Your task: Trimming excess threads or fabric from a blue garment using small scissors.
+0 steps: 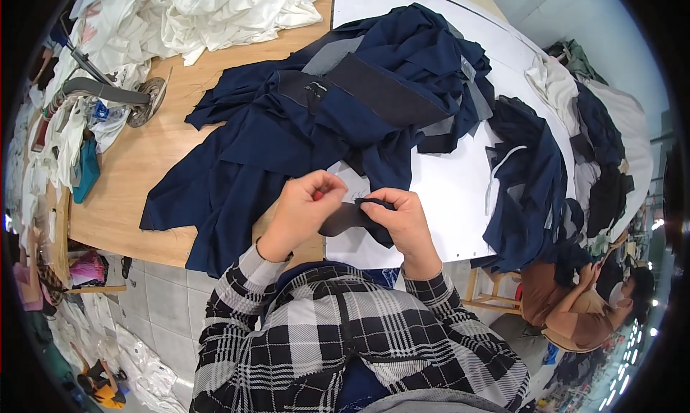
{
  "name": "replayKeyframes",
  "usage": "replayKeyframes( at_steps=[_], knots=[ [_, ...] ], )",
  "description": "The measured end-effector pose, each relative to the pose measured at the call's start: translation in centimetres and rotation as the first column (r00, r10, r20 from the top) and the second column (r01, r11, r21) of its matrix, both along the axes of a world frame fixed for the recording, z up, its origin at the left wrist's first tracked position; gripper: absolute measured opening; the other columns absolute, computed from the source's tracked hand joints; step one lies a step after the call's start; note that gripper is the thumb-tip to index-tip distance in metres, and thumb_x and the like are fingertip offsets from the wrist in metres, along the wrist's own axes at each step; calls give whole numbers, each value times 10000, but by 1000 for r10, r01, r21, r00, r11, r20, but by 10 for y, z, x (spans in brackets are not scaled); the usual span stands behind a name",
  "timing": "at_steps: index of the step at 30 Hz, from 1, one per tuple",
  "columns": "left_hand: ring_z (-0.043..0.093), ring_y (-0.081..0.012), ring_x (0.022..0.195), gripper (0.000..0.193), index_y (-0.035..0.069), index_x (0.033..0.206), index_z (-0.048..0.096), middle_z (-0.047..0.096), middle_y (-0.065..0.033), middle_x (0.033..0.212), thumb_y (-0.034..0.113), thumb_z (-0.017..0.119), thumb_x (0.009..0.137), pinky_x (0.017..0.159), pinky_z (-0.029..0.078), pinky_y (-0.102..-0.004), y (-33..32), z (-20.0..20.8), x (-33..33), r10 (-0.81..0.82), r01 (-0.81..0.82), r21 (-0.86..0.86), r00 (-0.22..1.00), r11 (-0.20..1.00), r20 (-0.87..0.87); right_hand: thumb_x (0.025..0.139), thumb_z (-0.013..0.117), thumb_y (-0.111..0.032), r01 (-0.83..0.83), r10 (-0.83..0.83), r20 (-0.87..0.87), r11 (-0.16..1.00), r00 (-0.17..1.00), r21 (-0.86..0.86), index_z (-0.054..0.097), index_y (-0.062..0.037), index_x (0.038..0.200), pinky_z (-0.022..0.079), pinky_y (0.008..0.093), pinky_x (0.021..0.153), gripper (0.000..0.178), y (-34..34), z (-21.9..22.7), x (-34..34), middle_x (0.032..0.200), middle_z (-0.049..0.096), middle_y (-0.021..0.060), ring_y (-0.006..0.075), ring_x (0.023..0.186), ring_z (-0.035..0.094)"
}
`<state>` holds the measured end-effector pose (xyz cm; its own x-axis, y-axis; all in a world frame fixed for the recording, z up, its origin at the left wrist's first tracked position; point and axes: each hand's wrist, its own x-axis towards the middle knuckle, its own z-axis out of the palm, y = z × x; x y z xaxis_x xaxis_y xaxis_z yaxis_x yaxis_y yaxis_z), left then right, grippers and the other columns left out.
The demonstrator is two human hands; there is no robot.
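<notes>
In front of my body I pinch a small dark navy and grey fabric piece [343, 220] with my right hand [404, 222], thumb on top of its folded edge. My left hand [307, 203] is closed at the piece's other end, its fingertips pressed together. A small red thing [317, 195] shows between its curled fingers, too little of it to name. Just beyond both hands lies a large heap of navy cut cloth [251, 143] with a dark grey panel [392, 93] on top.
White cloth [230, 14] is piled at the far left. Near the table's left side stands a grey metal device [118, 93] with a round base. More navy garments [528, 176] hang over the right edge, and a seated co-worker [582, 305] handles dark cloth there. The tabletop [108, 204] is part wood, part white.
</notes>
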<state>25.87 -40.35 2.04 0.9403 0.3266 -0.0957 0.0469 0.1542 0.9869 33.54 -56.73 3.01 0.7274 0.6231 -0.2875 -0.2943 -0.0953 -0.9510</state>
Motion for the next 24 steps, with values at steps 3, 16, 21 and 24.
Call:
replayKeyframes(
  at_steps=[3,16,21,24],
  knots=[
    [374,-6,474,82,5,880,596,515,39,648,72,596,832,429,275,-156,10,8,-3,-130,65,-469,986,881,-107,779,638,-27,25,-18,-92,997,996,72,662,46,864,413,162,566,115,0,-2,1,748,638,16,41,635,542],
    [413,-27,446,137,48,854,566,557,4,665,178,570,899,379,297,-161,2,-3,5,-245,151,-545,964,825,-103,773,649,-13,-27,52,-201,992,978,122,659,37,834,415,173,626,79,0,-9,6,767,618,7,55,685,543],
    [357,-29,432,153,65,812,544,513,25,627,189,585,893,375,238,-189,2,-5,6,-247,135,-595,963,792,-110,756,657,-1,-24,23,5,981,1000,193,659,37,814,389,193,663,69,2,-13,5,789,569,0,70,714,507],
    [364,-22,439,151,55,812,545,511,25,624,176,577,896,382,246,-188,5,-3,5,-210,135,-497,973,857,-97,757,655,3,-19,13,38,984,999,176,657,36,808,387,195,676,61,2,-13,4,837,565,10,75,740,505]
  ],
)
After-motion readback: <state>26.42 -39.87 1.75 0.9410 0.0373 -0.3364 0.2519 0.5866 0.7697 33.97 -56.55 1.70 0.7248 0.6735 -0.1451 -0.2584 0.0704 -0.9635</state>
